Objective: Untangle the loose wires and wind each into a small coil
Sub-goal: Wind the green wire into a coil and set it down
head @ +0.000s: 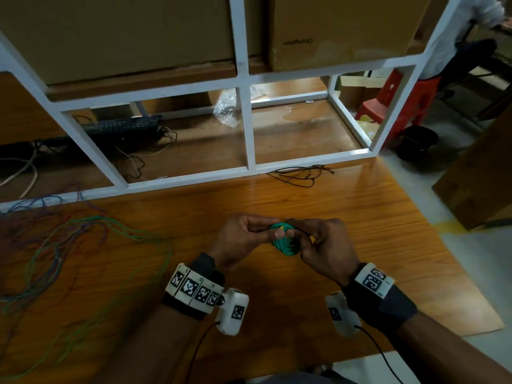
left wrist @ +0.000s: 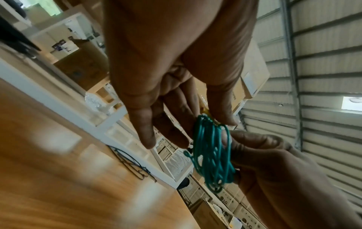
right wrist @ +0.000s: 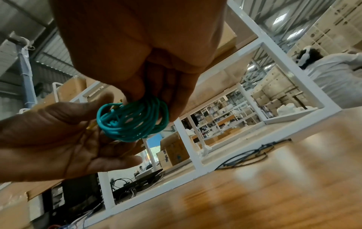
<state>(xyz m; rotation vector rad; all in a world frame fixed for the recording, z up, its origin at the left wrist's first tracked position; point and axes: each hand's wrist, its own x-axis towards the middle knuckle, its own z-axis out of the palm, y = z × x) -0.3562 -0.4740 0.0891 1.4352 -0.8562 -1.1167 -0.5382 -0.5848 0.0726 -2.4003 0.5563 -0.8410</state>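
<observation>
Wrist bands nearest; past them the teal wire coil (head: 285,242), held above the wooden table (head: 360,217). Coil stands on edge, loops upright, long axis near vertical. Left hand (head: 243,239) pinches its top rim; right hand (head: 324,250) grips its far side. Loose coloured wires (head: 55,245) sprawl left; black wire (head: 299,176) lies beyond.

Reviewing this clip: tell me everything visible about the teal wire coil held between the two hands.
The teal wire coil is a small, slightly untidy ring of many loops of thin, smooth, plastic-coated wire. A yellow tip shows at its upper edge beside the left thumb. It is held in the air above the wooden table, touching nothing else. The right hand grips one side with curled fingers; the left hand pinches the other side between thumb and fingers.
</observation>
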